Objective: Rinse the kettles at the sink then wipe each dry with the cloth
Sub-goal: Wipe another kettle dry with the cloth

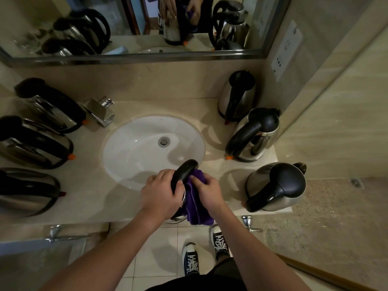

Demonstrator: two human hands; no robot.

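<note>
Here I stand at a bathroom sink (126, 148), looking down at my own two hands. My left hand (160, 193) has its fingers (156, 177) curled round the black handle of the kettle in hand (184, 170), which I hold at the near edge of the basin, at about six o'clock from the drain. My right hand (207, 191) grips a purple cloth (196, 208) and presses it against the kettle's side; most of the steel body is hidden under my hands and the cloth.

Three steel kettles (50, 110) stand along the surface (88, 198) at nine o'clock, and three more (277, 187) at three o'clock. The tap (100, 111) sits at about ten o'clock from the drain. I cannot tell which kettles are already dried.

I judge this to be the wiping step. To do it well, I should keep the left grip firm on the handle so the body does not swing, turn the kettle slowly with that wrist, and draw the cloth round the wall from top to base. The seam under the handle and the bottom rim likely hold drops. Working over the basin lets drips fall there and not on the surface.
</note>
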